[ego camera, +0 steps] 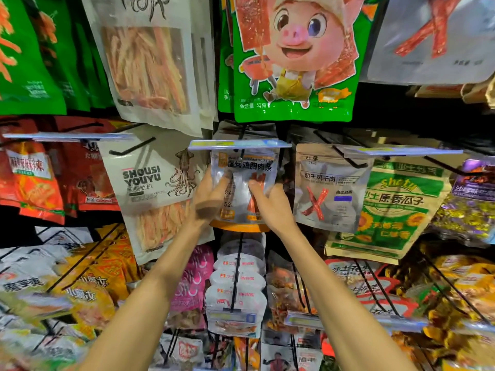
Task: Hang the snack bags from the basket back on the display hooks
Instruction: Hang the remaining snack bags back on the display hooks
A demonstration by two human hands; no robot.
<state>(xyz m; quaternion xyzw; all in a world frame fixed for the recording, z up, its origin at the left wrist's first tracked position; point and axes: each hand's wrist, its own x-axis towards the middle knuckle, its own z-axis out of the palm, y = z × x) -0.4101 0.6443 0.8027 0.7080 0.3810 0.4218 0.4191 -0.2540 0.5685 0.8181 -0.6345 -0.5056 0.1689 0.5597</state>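
A clear and silver snack bag (242, 183) with black Chinese lettering and an orange bottom edge hangs at the centre of the display, just under a price strip (238, 144) on a black hook. My left hand (211, 195) grips its left side, thumb across the front. On the right side, my right hand (270, 204) holds the bag with the thumb on its front. More bags of the same kind sit behind it on the hook. The basket is not in view.
Neighbouring hooks carry a white squid bag (150, 188) on the left and a grey dried-meat bag (328, 188) on the right. A green pig bag (292, 57) hangs above. Black hooks (235, 274) with more bags jut out below my forearms.
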